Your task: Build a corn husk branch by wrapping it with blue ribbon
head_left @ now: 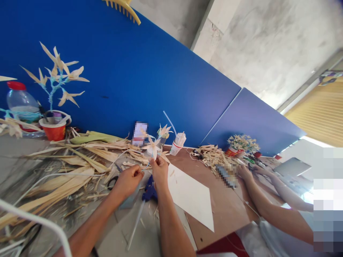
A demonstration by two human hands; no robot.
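My left hand is closed, its fingertips pinched on a thin light-blue strand that runs toward my right hand. Close beside it, my right hand pinches the stem below a pale husk flower. The flower faces up, its pointed petals spread. Under and between my hands lies a dark-blue glue gun, with a clear glue stick reaching toward me. Black scissor handles show left of my left hand. A white sheet lies right of my right hand.
Dried husks cover the left side. A red cup with a flower branch and a bottle stand at the back left. A white cup is behind the sheet. At right, another person's hands are near more husks.
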